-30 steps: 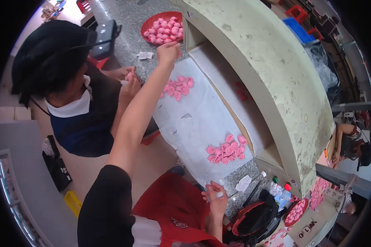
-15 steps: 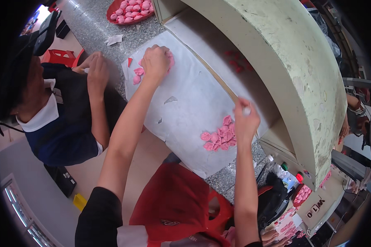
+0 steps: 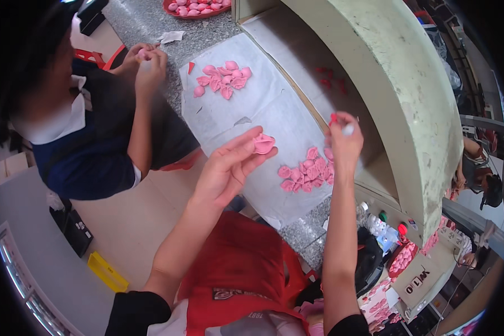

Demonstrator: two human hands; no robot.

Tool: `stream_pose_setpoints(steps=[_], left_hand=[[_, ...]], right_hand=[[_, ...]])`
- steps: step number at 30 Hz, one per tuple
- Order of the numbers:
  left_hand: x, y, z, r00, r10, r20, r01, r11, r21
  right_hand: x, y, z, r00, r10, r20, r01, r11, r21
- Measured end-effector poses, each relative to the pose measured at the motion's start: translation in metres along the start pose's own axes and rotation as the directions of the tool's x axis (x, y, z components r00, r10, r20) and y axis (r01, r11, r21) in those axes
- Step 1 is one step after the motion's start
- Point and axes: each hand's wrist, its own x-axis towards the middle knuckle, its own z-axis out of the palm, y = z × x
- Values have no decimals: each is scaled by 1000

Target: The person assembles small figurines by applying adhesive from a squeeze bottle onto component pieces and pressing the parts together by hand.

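The left hand (image 3: 228, 171) grasps one pink piece (image 3: 264, 144) at its fingertips. To its right, the right hand (image 3: 346, 143) is closed around a small white object (image 3: 348, 129), with a red bit (image 3: 334, 118) at its fingertips. One pink pile (image 3: 226, 80) lies on white paper (image 3: 221, 115) beyond the left hand; another pile (image 3: 306, 172) lies near the right hand's wrist.

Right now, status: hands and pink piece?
Left hand pinching pink piece over white sheet. Right hand, small red thing at fingertips. Nothing visibly between hands.
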Motion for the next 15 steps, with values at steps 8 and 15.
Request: stream_pose_setpoints(steps=[8,15], left_hand=[[-83,-34,83,944,-137,300,56,964,262],[-120,-73,134,781,-382,493,187,897,399]], right_hand=[[-198,-47,-116,926,107,362,-340,649,680],[-269,-76,-176,994,-73,-75,104,789,606]])
